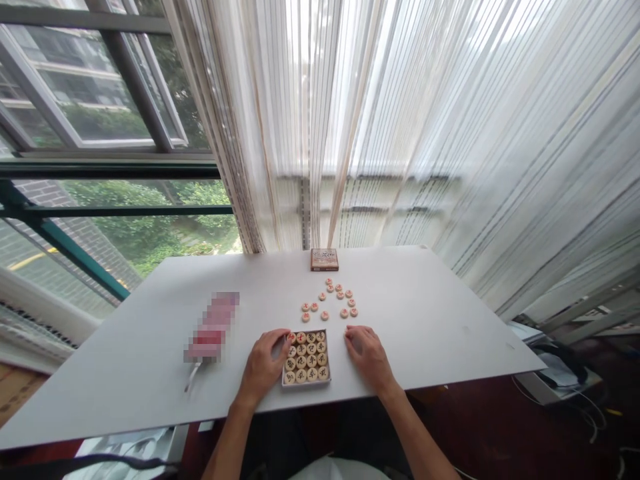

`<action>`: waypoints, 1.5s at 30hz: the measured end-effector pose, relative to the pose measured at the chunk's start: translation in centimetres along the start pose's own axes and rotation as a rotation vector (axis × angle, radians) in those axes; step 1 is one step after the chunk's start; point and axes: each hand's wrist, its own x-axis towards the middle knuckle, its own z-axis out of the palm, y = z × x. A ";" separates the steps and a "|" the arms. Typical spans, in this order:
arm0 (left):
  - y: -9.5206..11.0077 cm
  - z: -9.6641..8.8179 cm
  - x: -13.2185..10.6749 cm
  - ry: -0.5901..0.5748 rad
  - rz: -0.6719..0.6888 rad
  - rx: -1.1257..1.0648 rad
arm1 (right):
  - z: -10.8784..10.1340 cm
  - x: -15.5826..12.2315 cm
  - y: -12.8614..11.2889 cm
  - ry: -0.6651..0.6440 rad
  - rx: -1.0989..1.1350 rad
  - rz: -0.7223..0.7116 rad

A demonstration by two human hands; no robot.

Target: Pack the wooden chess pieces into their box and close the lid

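A small square tray [283, 373] near the table's front edge holds several round wooden game pieces with red and black characters. My left hand [263, 366] rests against the tray's left side, its fingertips on a red-marked piece [291, 338] at the top left corner. My right hand [367, 355] lies on the table just right of the tray, fingers curled, nothing visible in it. Several loose wooden pieces [330, 301] are scattered beyond the tray. A small brown box lid [325, 259] sits at the far edge.
The white table [425, 320] stands against a window with sheer striped curtains [400, 133]. A blurred pink and red object [213, 327] lies on the left part of the table. Cables and clutter lie on the floor at the right [560, 373].
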 end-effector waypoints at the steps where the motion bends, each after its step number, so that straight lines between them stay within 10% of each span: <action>1: -0.1 0.0 0.0 0.000 0.000 -0.002 | 0.0 0.0 0.0 -0.002 0.005 0.000; 45: 0.1 -0.5 -0.1 -0.025 -0.246 -0.129 | 0.5 -0.5 1.4 0.038 0.256 0.116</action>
